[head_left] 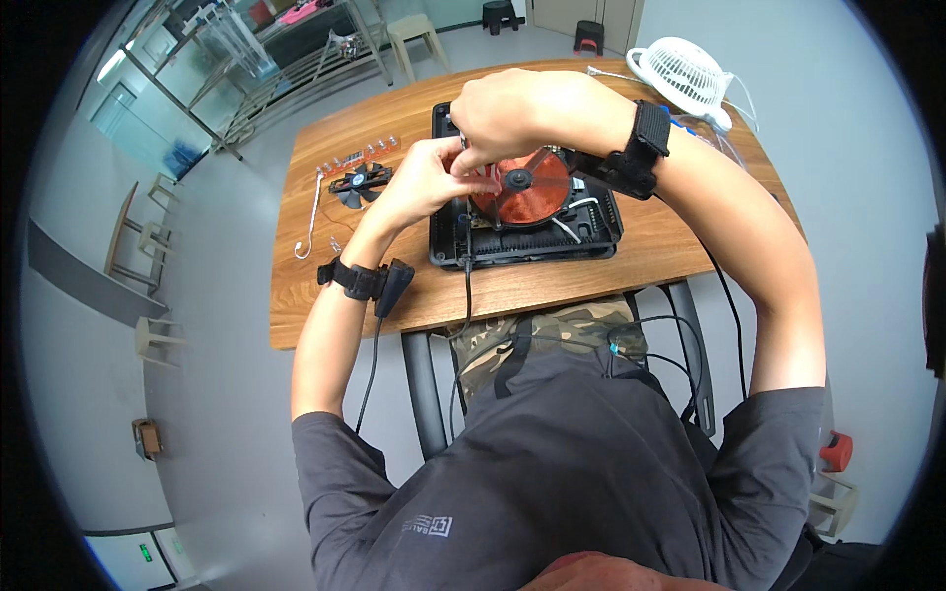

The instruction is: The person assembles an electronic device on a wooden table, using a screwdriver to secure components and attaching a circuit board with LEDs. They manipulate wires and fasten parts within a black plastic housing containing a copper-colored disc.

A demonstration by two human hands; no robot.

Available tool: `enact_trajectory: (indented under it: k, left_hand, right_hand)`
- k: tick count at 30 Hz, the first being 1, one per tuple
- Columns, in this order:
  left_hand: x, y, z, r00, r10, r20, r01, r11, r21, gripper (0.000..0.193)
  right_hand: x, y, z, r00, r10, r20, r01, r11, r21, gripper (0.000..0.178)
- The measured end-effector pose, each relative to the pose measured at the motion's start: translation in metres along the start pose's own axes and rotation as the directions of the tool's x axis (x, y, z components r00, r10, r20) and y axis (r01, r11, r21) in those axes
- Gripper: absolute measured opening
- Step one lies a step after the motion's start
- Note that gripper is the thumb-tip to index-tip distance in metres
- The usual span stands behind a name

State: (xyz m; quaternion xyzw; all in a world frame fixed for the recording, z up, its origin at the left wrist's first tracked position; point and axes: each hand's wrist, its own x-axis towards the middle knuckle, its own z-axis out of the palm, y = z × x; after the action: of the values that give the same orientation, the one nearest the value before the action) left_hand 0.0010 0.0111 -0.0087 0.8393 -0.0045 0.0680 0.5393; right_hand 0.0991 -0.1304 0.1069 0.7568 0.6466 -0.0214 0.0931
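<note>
A shallow black computer case point(537, 254) lies on the wooden table in front of me. Inside it sits a round copper-red cooler with a fan point(527, 202), its black hub in the middle. My left hand point(434, 182) reaches over the case's left part, thumb and fingers closed at the cooler's left edge. Above it, my right hand point(503, 113) bends in from the right, fingers curled and pointing down close to the left fingertips. Whatever either hand holds is hidden by the fingers. Black straps with small dark boxes circle both wrists.
Left of the case lie a loose black fan point(361, 185) and a row of small clear pieces on an orange strip point(360, 155). A white cable point(310, 219) curves nearby. At the table's far right stands a white desk fan point(683, 77). Black cables hang over the front edge.
</note>
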Motion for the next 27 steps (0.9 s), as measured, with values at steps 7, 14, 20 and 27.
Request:
enact_trajectory:
  k: [7, 14, 20, 27]
  left_hand:
    - [0.002, -0.015, 0.0, 0.998, 0.06, 0.003, -0.06, 0.998, -0.017, 0.023]
    - [0.001, -0.008, 0.0, 0.999, 0.004, 0.043, -0.002, 0.999, -0.033, 0.019]
    - [0.001, -0.008, -0.001, 0.999, 0.052, -0.012, -0.052, 0.998, -0.027, 0.018]
    - [-0.001, -0.004, -0.001, 0.992, 0.095, -0.079, -0.084, 0.988, 0.133, 0.027]
  right_hand:
    - [-0.002, 0.022, 0.014, 0.978, -0.184, -0.097, 0.193, 0.978, 0.083, 0.048]
    - [0.006, 0.032, 0.029, 0.984, -0.11, -0.141, 0.128, 0.984, 0.123, 0.054]
    - [-0.001, 0.032, 0.006, 0.985, -0.172, -0.025, 0.174, 0.975, 0.139, 0.051]
    - [-0.005, 0.023, -0.01, 0.983, -0.182, -0.038, 0.184, 0.979, 0.088, 0.053]
